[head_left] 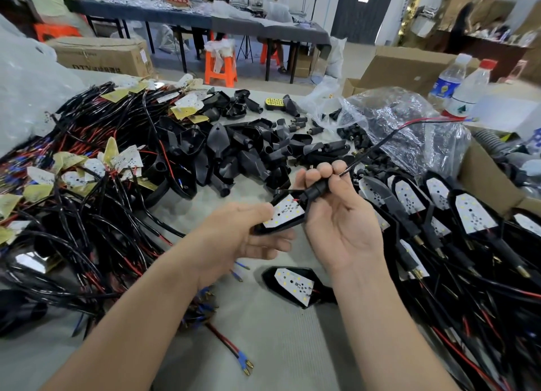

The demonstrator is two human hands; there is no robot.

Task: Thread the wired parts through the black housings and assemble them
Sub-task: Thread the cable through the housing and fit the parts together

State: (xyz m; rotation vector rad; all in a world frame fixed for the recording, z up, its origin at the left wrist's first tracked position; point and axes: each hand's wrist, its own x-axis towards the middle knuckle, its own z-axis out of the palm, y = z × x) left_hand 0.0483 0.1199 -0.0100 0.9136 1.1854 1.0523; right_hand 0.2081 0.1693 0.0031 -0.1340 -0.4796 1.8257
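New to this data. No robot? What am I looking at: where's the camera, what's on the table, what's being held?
No machine here: these are a person's two bare hands. The single picture comes from a wide-angle camera worn on the person's head, looking forward and down.

The left hand holds a black housing with a white light board seated in it. The right hand grips the housing's stem, and a black wire runs out past its fingers, up and to the right.

On the table there is a heap of wired boards on the left, loose empty housings in the middle and assembled units piled on the right. One more unit lies just below the hands. Two bottles stand far right.
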